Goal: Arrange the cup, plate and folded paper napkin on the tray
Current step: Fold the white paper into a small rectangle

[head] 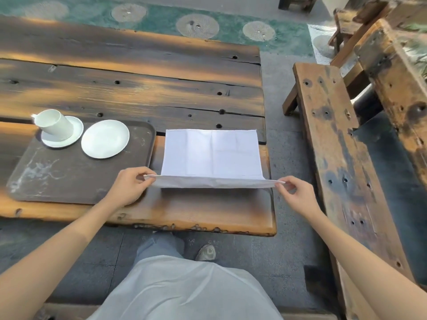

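Tray holds cup, tipped on a saucer at its far edge, and plate just right of that: both look placed. Napkin lies right of tray on the table, mid-fold; left hand and right hand each pinch a lifted near corner. Folding and placing remain.

**Warm patchy daylight, wide-angle bend**

I see soft orange sunlight streaking the dark wooden plank counter, with dim shade between. The white unfolded paper napkin reads bright, unglared. Edges curve; corners look slightly soft.
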